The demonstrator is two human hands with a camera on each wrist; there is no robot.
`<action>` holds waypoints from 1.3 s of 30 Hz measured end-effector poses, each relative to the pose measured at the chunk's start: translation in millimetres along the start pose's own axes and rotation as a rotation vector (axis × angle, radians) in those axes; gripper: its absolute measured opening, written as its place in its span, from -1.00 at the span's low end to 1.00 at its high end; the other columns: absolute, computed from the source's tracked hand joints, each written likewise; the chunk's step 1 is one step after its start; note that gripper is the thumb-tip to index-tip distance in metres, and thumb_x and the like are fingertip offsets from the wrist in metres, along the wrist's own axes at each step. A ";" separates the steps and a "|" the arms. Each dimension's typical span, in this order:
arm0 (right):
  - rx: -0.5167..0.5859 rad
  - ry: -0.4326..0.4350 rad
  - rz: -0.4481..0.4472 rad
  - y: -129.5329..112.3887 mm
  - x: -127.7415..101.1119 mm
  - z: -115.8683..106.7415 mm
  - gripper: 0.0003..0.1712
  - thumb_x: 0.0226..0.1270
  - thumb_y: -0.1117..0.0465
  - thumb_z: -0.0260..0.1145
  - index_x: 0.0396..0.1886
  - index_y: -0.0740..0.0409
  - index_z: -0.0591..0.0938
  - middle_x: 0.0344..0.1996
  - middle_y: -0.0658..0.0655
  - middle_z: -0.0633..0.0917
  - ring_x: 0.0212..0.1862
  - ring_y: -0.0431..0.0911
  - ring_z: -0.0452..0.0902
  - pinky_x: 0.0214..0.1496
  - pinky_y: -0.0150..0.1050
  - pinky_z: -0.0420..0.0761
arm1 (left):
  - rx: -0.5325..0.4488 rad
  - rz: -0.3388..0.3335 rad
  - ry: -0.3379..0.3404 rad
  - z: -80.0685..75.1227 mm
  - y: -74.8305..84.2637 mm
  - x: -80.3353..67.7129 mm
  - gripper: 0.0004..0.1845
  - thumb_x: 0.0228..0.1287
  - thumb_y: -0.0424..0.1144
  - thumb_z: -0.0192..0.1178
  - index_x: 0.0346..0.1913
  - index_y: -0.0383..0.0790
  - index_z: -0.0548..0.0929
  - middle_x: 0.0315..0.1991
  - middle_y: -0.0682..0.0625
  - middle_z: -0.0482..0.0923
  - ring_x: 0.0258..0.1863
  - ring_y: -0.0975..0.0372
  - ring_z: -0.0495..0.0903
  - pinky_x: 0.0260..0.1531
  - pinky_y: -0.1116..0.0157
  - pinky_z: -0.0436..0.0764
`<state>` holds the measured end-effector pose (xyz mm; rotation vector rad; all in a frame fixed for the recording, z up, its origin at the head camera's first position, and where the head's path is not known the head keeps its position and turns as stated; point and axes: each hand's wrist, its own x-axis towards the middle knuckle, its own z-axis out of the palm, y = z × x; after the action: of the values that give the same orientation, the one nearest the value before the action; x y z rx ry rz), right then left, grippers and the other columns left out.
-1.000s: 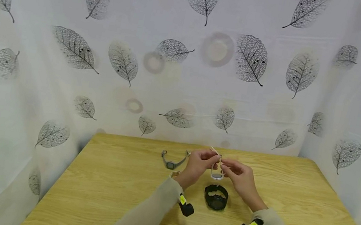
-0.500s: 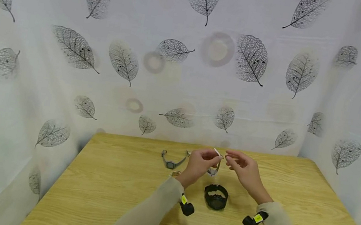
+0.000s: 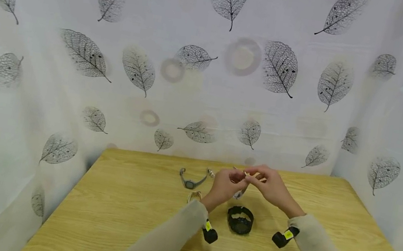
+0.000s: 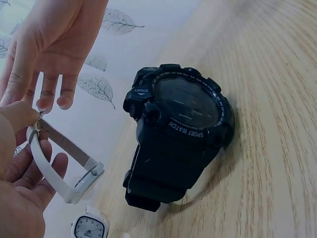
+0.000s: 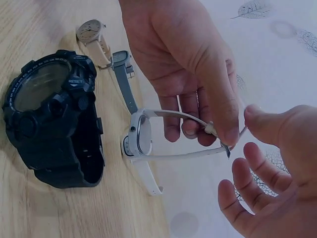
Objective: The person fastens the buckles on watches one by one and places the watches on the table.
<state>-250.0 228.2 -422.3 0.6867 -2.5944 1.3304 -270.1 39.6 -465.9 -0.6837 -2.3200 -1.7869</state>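
Observation:
A white-strapped wristwatch (image 3: 238, 194) hangs between both hands, its strap bent into a loop. Around the buckle end, my left hand (image 3: 224, 187) pinches the strap between thumb and fingers; in the right wrist view its thumb presses beside the buckle (image 5: 225, 148). My right hand (image 3: 272, 188) holds the strap's tip at the thumb, with its other fingers (image 5: 240, 171) spread apart. The watch case (image 5: 141, 135) faces away in the left wrist view. Below the hands, a large black sports watch (image 3: 240, 221) rests on the table, its strap closed in a ring.
On the wooden table (image 3: 122, 219) lie a grey watch (image 3: 190, 183) with its strap spread and a beige watch (image 3: 194, 195) by the left wrist. Another white watch with a squarish dial (image 4: 90, 227) lies behind. A leaf-print curtain (image 3: 206, 99) stands at the back.
My right hand let the strap go half a second ago, moved right, and has come back to my left hand at the strap. The hanging watch has turned and shifted slightly left.

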 end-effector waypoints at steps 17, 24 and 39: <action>0.219 0.118 0.043 4.5 -5.3 0.0 -0.68 0.57 0.13 0.27 0.15 0.20 0.67 -0.06 0.30 0.72 -0.13 0.08 0.70 -0.07 -0.07 0.75 | -0.014 -0.039 -0.104 -11.4 -1.3 -7.9 -0.80 0.37 -0.17 0.40 -0.01 -0.10 0.81 -0.24 0.11 0.78 -0.34 0.37 0.70 -0.35 0.37 0.71; 0.360 0.146 0.049 5.5 -7.5 1.7 -0.66 0.56 0.15 0.28 0.16 0.26 0.66 0.00 0.44 0.66 -0.07 0.13 0.69 -0.06 -0.07 0.76 | -0.056 -0.054 -0.037 -13.0 1.8 -14.2 -0.81 0.32 -0.24 0.44 -0.08 -0.23 0.74 -0.24 0.05 0.75 -0.34 0.34 0.70 -0.30 0.37 0.72; 0.440 0.138 0.084 12.0 -14.2 6.8 -0.60 0.56 0.14 0.29 0.19 0.33 0.63 0.01 0.43 0.64 -0.07 0.10 0.70 -0.03 0.00 0.75 | -0.037 0.016 -0.021 -5.4 -1.8 -14.9 -0.95 0.36 -0.27 0.40 -0.20 -0.16 0.82 -0.34 0.09 0.77 -0.41 0.34 0.72 -0.40 0.38 0.73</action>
<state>-242.4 233.5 -439.8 0.5206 -2.2619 1.9289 -258.5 30.2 -471.5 -0.7276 -2.2935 -1.8291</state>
